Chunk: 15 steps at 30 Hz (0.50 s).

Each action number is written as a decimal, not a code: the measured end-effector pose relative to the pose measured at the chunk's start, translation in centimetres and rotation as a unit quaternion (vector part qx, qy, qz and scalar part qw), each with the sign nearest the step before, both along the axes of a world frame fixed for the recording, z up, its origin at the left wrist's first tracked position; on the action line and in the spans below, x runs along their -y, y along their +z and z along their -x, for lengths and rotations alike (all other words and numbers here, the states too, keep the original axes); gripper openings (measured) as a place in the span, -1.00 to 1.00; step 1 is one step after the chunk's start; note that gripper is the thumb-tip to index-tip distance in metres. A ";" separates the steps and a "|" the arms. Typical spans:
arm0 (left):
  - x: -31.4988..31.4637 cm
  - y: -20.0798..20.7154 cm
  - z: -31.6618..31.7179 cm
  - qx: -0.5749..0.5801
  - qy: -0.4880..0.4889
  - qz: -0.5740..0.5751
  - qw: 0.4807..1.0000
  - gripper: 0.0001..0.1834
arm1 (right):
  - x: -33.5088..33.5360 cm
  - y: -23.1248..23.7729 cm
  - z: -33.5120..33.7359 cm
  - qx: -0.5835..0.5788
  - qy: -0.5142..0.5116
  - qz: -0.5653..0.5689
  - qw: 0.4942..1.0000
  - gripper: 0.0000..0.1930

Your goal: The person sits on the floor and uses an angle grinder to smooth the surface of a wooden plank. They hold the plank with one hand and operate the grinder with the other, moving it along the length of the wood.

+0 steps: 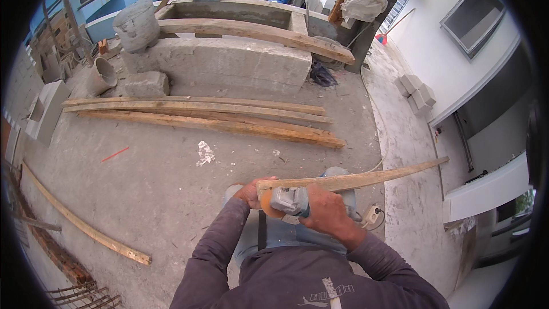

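Note:
Across my lap lies a long wooden plank (377, 178), its far end reaching out to the right. My left hand (248, 194) is closed around the plank's left end. An angle grinder (290, 201) with a grey head and blue body is gripped in my right hand (330, 213). Its orange disc (270, 205) sits at the near side of the plank's left end, close to my left fingers. Whether the disc touches the wood or spins I cannot tell. Part of the grinder's body is hidden under my right hand.
Several long boards (206, 117) lie on the concrete floor ahead. Beyond them, a thick plank (257, 33) rests on a low concrete block (229, 60). A socket box (373, 215) with a cord stands at my right. Steel rods (86, 297) lie at lower left.

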<state>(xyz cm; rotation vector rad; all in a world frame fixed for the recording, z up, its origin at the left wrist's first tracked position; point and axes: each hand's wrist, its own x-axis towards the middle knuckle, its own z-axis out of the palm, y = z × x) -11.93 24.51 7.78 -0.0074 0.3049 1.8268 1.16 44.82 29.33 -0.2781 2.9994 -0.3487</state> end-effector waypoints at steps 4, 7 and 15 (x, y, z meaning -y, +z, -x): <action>0.1 -0.9 0.1 -0.022 0.003 0.009 1.000 -0.42 | 0.3 0.3 0.1 0.007 -0.002 -0.018 1.000 -0.35; 0.3 -1.2 0.1 -0.015 -0.011 -0.005 1.000 -0.41 | 0.1 0.7 0.3 0.023 -0.006 -0.030 0.999 -0.34; 0.2 -1.2 0.3 -0.022 -0.027 -0.007 0.999 -0.41 | 0.1 1.5 0.4 0.036 -0.008 -0.031 0.999 -0.34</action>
